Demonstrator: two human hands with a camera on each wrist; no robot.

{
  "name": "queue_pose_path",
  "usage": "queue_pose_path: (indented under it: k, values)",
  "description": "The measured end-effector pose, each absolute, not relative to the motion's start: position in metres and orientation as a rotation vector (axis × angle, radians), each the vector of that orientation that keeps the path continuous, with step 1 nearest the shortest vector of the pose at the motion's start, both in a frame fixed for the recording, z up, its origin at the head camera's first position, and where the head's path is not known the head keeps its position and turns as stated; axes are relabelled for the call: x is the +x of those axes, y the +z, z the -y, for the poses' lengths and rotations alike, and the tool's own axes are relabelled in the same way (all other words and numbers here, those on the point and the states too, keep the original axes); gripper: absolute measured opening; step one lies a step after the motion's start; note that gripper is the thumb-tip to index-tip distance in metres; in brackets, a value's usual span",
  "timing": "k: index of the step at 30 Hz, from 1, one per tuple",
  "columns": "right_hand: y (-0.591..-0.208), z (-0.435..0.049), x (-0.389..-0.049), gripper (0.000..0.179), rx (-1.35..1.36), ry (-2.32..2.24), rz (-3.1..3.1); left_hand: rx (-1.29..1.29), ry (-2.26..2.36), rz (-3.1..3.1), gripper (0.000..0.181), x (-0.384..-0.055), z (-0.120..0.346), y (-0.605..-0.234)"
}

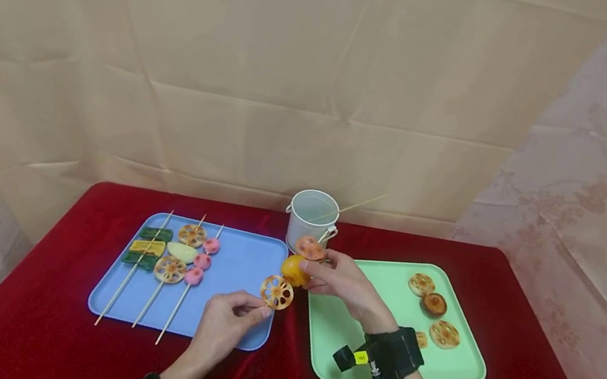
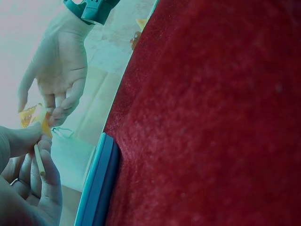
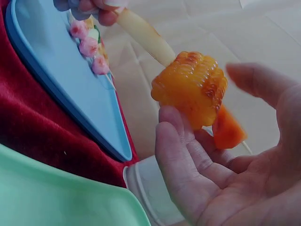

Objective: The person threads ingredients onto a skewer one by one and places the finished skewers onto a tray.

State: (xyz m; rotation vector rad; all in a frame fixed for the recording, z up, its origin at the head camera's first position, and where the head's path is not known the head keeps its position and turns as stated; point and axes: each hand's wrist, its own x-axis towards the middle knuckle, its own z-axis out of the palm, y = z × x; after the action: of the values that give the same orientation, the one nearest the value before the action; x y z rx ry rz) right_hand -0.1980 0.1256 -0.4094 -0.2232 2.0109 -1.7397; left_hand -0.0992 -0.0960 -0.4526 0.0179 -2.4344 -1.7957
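My left hand [image 1: 223, 322] pinches a wooden skewer [image 2: 39, 161] near its lower end, beside a browned lotus root slice [image 1: 276, 292]. Beyond the slice, the skewer carries a yellow corn piece [image 3: 190, 87] and an orange-red piece [image 3: 229, 129] near the tip. In the right wrist view, the fingers of my right hand [image 1: 346, 287] touch the corn from below, while the thumb stands apart from it. The left wrist view shows the right palm facing the skewered food, partly hidden by the left hand.
Three loaded skewers lie on the blue tray [image 1: 248, 273] at left. The green tray [image 1: 331, 353] at right holds loose slices and a mushroom [image 1: 433, 305]. A white bucket [image 1: 303, 226] with a bare stick [image 1: 363, 203] stands behind, on the red cloth [image 1: 40, 307].
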Motion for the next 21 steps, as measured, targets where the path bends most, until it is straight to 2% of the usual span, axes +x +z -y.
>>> queue_pose_path:
  k: [12,21]
  values:
    - [-0.4114,-0.1223,-0.1961,0.055,-0.237,-1.800,-1.973,0.026,-1.737,2.492,0.009,-0.0991,0.0954,-0.4547]
    - [-0.4083,-0.1235,-0.1955,0.058,-0.270,-1.819,-1.946,0.086,-2.106,2.427,0.018,-0.1009,0.0979,-0.4561]
